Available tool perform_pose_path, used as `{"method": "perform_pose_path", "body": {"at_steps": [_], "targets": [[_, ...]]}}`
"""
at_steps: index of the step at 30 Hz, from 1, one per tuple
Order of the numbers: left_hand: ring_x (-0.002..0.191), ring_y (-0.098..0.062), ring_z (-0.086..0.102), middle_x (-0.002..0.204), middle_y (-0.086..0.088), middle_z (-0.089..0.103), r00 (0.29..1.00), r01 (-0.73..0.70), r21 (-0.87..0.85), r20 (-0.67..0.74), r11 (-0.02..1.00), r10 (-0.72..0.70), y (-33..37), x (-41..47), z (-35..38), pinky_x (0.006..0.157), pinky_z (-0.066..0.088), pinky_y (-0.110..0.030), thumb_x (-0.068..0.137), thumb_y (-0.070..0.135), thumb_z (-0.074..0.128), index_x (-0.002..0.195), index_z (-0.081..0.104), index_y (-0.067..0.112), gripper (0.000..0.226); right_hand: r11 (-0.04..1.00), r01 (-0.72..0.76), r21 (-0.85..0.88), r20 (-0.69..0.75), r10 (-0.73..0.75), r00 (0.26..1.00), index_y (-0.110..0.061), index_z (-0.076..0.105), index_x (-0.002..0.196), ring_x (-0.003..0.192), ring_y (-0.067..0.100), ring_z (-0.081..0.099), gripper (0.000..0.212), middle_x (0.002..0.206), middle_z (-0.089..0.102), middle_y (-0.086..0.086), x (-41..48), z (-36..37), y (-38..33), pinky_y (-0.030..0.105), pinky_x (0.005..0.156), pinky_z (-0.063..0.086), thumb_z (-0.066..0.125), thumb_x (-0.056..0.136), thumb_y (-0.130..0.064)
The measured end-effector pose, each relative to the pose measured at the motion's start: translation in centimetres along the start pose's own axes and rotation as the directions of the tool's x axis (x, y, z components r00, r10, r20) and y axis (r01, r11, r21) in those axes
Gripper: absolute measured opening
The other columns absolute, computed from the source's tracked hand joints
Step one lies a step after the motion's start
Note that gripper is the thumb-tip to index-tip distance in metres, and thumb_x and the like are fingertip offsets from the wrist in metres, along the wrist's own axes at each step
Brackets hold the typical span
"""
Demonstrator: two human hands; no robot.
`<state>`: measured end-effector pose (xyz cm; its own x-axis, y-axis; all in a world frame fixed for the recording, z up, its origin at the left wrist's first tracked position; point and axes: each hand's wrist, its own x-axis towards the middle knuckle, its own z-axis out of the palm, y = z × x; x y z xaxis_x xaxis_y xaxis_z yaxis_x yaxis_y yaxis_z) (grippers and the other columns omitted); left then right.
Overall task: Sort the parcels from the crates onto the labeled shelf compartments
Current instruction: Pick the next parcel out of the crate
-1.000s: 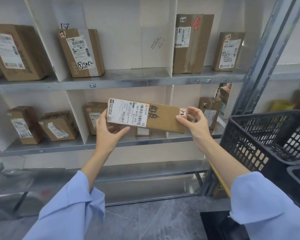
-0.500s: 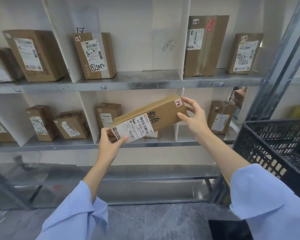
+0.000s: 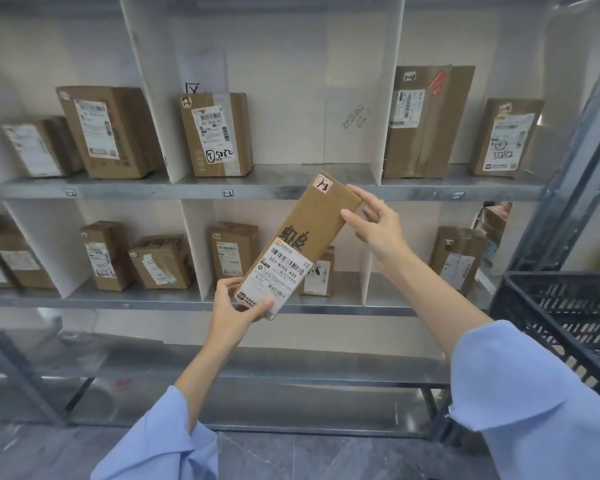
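I hold a long brown cardboard parcel (image 3: 300,242) in front of the shelves, tilted steeply with its top end up and to the right. It bears a white shipping label at its lower end and a small sticker reading 1-3 at its top corner. My left hand (image 3: 238,310) grips the lower end. My right hand (image 3: 373,221) touches the upper right edge with thumb and fingertips. The parcel's top reaches the edge of the upper shelf (image 3: 284,192), close to the shelf tag 1-3 (image 3: 227,192). That compartment holds one upright parcel (image 3: 215,135) at its left.
White dividers split both shelf rows into compartments holding several brown parcels. A tall parcel (image 3: 426,121) stands in the upper compartment to the right. A black plastic crate (image 3: 565,320) sits at the right, beside a slanted metal upright (image 3: 575,174). A bare lower shelf (image 3: 257,362) lies beneath.
The parcel has turned from nearly level to steeply tilted, its right end raised toward the upper shelf. My left hand dropped lower; my right hand loosened to a fingertip touch.
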<state>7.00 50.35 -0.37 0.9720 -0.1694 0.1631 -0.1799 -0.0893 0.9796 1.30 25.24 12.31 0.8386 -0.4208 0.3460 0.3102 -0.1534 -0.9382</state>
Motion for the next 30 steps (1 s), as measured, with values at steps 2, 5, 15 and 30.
{"method": "perform_pose_path", "body": {"at_steps": [2,5,15,30], "targets": [[0.111,-0.022,0.061,0.117,0.004,0.052,1.000,0.026,-0.005,0.001,1.000,-0.025,0.0,-0.1,0.3,0.070,0.061,-0.031,0.071,0.013,0.087,0.114,0.045,0.016,0.061,0.998,-0.015,0.069,0.069,0.010,0.998,-0.035,0.057,0.134,0.115,0.009,0.056,0.052,0.120,0.063,-0.016,-0.1,1.0,-1.2,0.037,0.098,0.053,0.067,0.091,-0.006],[0.106,-0.020,0.063,0.115,0.003,0.052,0.999,0.039,-0.013,0.011,0.999,-0.038,0.6,-0.5,0.6,0.069,0.060,-0.027,0.071,0.014,0.087,0.114,0.043,0.011,0.062,0.997,0.057,0.046,0.115,-0.062,0.991,-0.033,0.039,0.146,0.125,0.015,0.051,0.069,0.145,0.047,-0.005,-0.2,1.8,-2.3,0.032,0.090,0.056,0.068,0.090,-0.006],[0.121,-0.014,0.054,0.129,0.005,0.053,0.996,-0.024,-0.038,0.084,0.999,0.027,2.5,-0.5,1.1,0.094,0.054,-0.046,0.047,0.055,0.089,0.123,0.039,0.041,0.092,0.993,0.097,0.074,0.110,-0.105,0.988,-0.020,0.045,0.131,0.133,0.011,0.047,0.061,0.139,0.050,-0.008,-0.5,4.4,-3.6,0.039,0.114,0.039,0.079,0.081,-0.012],[0.119,-0.011,0.056,0.120,0.014,0.059,0.989,-0.131,-0.074,0.060,0.989,0.136,5.8,0.5,1.1,0.099,0.051,-0.038,0.080,0.023,0.081,0.121,0.045,0.044,0.059,0.995,0.064,-0.081,0.195,-0.047,0.980,-0.039,0.018,0.144,0.132,0.021,0.050,0.075,0.155,0.036,-0.005,-2.7,6.2,-1.4,0.048,0.101,0.051,0.069,0.091,-0.029]]}}
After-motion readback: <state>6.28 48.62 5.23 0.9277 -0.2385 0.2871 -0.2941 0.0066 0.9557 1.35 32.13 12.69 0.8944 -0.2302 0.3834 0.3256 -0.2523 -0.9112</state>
